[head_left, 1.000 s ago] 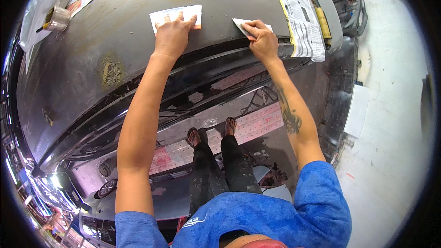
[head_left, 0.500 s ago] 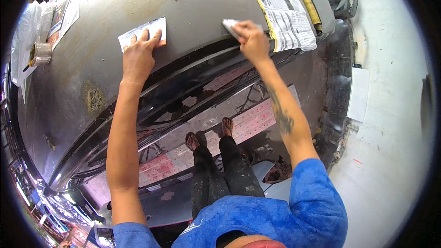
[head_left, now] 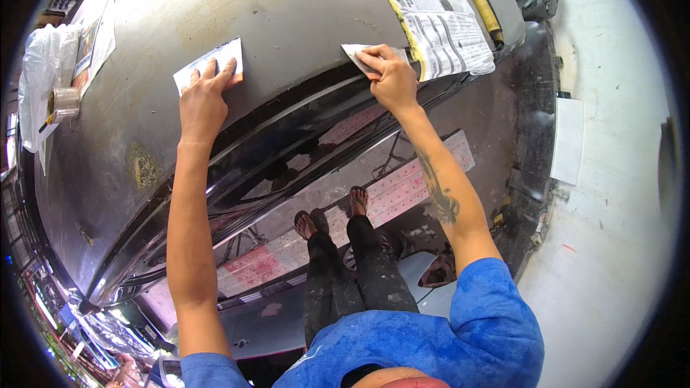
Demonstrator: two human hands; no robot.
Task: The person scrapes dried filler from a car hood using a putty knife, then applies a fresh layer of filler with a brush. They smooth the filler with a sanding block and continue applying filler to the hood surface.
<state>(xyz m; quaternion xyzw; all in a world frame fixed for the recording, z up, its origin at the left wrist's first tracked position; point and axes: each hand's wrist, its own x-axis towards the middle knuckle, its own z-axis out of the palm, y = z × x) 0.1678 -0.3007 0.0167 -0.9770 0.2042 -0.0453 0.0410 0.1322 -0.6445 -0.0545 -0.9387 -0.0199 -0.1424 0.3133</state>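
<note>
My left hand (head_left: 203, 109) lies on a small white sheet of printed paper (head_left: 233, 49) on the grey car roof (head_left: 295, 47). Its fingers are stretched out and pressed flat on the sheet, which has an orange corner. Farther right, my right hand (head_left: 394, 80) grips a similar piece of folded paper (head_left: 351, 51) against the roof near its dark edge. The fingers partly cover that piece. Just beyond this hand is newspaper (head_left: 449, 47), fixed down along a yellow tape strip (head_left: 390, 1).
A clear plastic bag (head_left: 43, 65) and a roll of tape (head_left: 65, 103) sit at the roof's left. Behind the newspaper lies a yellow cylinder (head_left: 484, 7). Under my feet is a narrow pinkish plank (head_left: 417, 176). A white panel (head_left: 568, 140) stands at the right.
My left hand and its paper have shifted slightly left and nearer. The right hand's paper has tilted and now lies flatter by the roof edge. My view has moved a little.
</note>
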